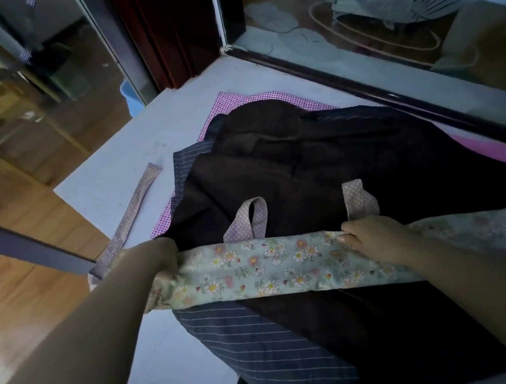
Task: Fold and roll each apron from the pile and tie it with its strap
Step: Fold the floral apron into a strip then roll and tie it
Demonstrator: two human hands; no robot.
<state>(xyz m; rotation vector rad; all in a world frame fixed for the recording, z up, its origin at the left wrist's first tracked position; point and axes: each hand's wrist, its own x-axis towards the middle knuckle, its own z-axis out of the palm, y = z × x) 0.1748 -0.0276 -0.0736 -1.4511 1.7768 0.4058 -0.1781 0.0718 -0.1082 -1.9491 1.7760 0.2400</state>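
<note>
A floral apron (258,269), folded into a long narrow band, lies crosswise on top of the pile. My left hand (152,257) grips its left end. My right hand (373,238) grips the band's far edge near the middle, fingers curled over the fabric. Its dotted lilac strap (134,208) trails away to the far left on the table, and two dotted strap loops (254,218) stick out beyond the band. Beneath lie a dark brown apron (289,159), a navy striped apron (272,356) and a pink checked apron (230,101).
The pile sits on a pale table (123,146) in a corner. A glass window with a dark sill (361,86) runs along the right. A glass door (25,79) and wooden floor (22,264) are at the left, beyond the table's edge.
</note>
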